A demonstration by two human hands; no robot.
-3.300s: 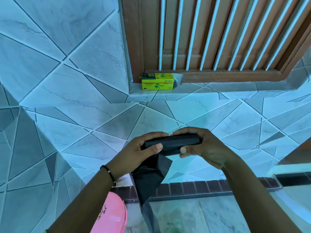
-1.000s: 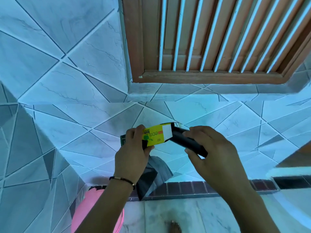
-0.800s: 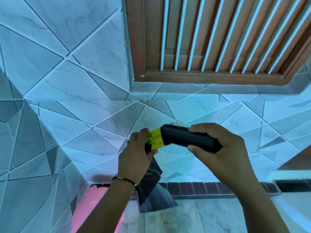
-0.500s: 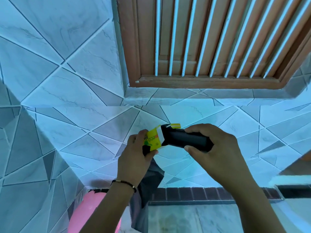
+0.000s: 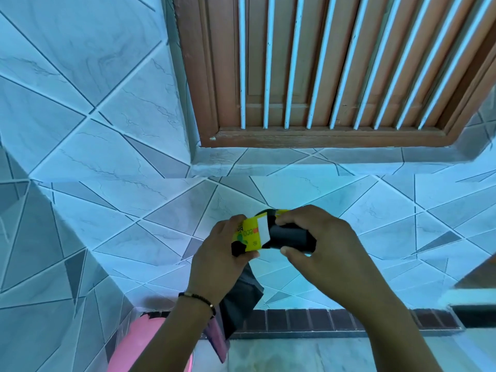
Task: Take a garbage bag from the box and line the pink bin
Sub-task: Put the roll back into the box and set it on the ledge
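Observation:
My left hand (image 5: 214, 261) grips a small yellow garbage-bag box (image 5: 249, 233) in front of the tiled wall. One loose black garbage bag (image 5: 239, 299) hangs down from that same hand. My right hand (image 5: 319, 253) is closed around a black roll of bags (image 5: 291, 237), whose left end sits in the open end of the box. The pink bin (image 5: 139, 345) stands on the floor at the lower left, partly hidden behind my left forearm.
A wooden window frame with white bars (image 5: 322, 76) sits above a tiled sill (image 5: 268, 162). A dark brick skirting strip (image 5: 322, 319) runs along the wall's foot. A ledge edge (image 5: 472, 294) juts in at the right.
The box has left the sill and is in my left hand. Over the last second my right hand has pushed the black roll further into the box, leaving less of it showing.

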